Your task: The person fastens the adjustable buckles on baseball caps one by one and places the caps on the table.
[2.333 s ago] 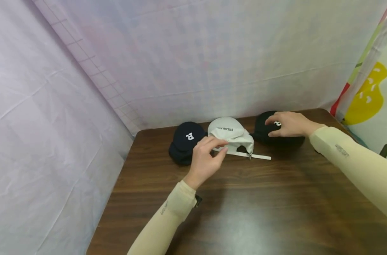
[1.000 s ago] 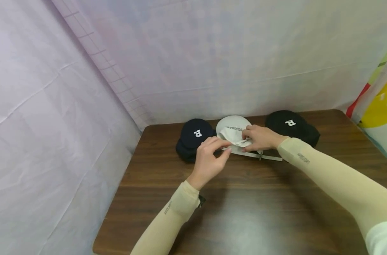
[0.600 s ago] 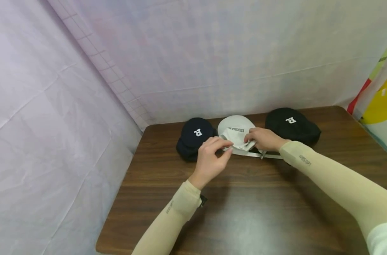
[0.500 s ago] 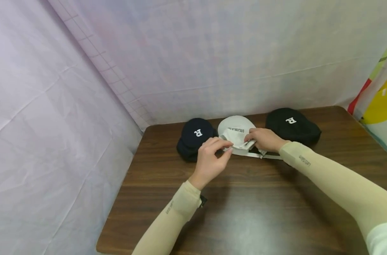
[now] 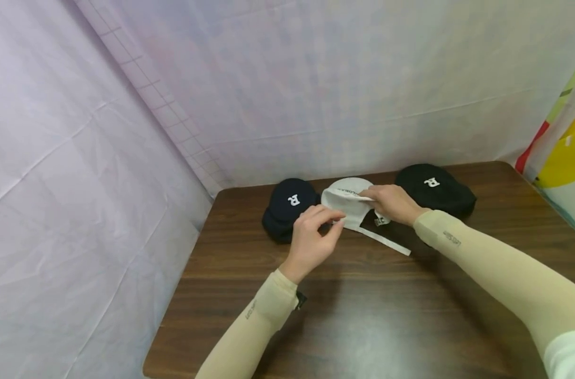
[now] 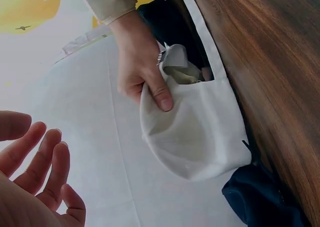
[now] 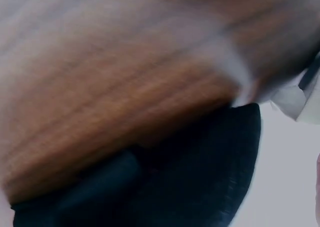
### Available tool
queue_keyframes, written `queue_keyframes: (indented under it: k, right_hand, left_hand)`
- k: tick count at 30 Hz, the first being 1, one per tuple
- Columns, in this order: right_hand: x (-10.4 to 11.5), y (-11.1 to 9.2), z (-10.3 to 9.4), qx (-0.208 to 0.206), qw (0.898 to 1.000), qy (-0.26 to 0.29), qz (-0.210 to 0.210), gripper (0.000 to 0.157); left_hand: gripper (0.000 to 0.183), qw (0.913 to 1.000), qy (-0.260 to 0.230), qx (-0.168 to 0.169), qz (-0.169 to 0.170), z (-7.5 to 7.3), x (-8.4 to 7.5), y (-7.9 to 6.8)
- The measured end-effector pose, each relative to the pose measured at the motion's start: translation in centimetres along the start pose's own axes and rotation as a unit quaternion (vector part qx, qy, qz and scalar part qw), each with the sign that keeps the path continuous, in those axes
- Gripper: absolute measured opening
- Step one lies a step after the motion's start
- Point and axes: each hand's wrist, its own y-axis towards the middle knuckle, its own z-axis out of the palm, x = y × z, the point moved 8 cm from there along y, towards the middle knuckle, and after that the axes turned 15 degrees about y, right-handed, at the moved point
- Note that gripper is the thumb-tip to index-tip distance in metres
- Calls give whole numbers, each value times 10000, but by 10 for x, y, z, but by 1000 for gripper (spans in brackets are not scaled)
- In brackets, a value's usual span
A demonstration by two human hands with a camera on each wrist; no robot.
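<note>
In the head view, a white cap (image 5: 347, 201) with dark lettering lies near the table's back edge. My right hand (image 5: 392, 202) pinches the cloth at its right side and lifts it. The left wrist view shows the right thumb (image 6: 161, 93) pressed on the white fabric, beside the opening at the cap's back. A long white strap (image 5: 386, 241) runs out to the right over the table. My left hand (image 5: 313, 237) hovers in front of the cap with fingers loosely bent and nothing in them. In the left wrist view these fingers (image 6: 37, 157) are apart from the cap.
A navy cap (image 5: 292, 202) with a white R sits on the left, close beside the white one. On the right is a black cap (image 5: 431, 192), also marked R. Pale cloth (image 5: 315, 95) hangs behind the brown wooden table (image 5: 249, 268).
My right hand has gone left from the black cap to the white cap and now raises its cloth. The white strap has swung toward the front. My left hand stays nearly in place.
</note>
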Motion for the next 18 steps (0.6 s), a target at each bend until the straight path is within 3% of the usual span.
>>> queue_keyframes:
  k: [8,18]
  right_hand:
    - [11,17,-24,-296,9983,354,368,16]
    - [17,28,-61,-492,9879,995,1084,28]
  left_hand:
    - [10,10000,10,-91,9,-4,1,4]
    - [8,10000,-55,-37,-3,-3,1,7]
